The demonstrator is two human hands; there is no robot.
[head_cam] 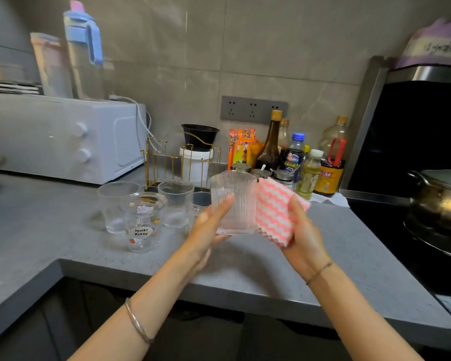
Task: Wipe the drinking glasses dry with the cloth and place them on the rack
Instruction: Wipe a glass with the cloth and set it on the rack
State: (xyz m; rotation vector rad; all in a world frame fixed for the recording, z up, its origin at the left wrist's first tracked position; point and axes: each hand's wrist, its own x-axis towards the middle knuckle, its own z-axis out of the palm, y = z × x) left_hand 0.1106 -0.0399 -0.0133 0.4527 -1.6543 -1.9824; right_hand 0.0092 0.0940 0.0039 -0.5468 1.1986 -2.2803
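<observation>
**Spotter A:** Your left hand (208, 222) holds the ribbed glass (232, 201) from its lower left. The thumb lies up the near wall and the other fingers are tucked under and behind the base. The glass is mouth-up, close to upright, and lifted off the counter (245, 267) near the middle of your view.

**Spotter B:** Your right hand (301, 235) grips the cloth (276, 212), which is pink with white zigzags and folded thick. Your thumb is on top and your fingers are beneath. The cloth lies against the glass's wall at three o'clock.

**Spotter A:** At nine o'clock from the glass you hold, three more glasses stand mouth-up on the counter. Nearest is a second ribbed glass (176, 201). The printed glass (142, 222), with cartoon figures on it, is at eight o'clock, closer to you. The plain glass (115, 204) is farthest left, just behind the printed one.

**Spotter B:** The rack (182, 162), thin gold wire, stands at eleven o'clock from your glass, just behind the second ribbed one and toward the wall. A white tub (195, 162) with a black bowl (199, 135) on top sits close behind it.

**Spotter A:** At one o'clock, a cluster of bottles (297, 157) lines the wall. The white microwave (63, 136) is at ten o'clock, well apart from your hands.

**Spotter B:** At three o'clock, by the right edge, a metal pot (440, 201) sits on the dark hob (401, 243). You have a bangle (137, 321) on your left wrist and a thin bracelet (319, 272) on your right.
</observation>
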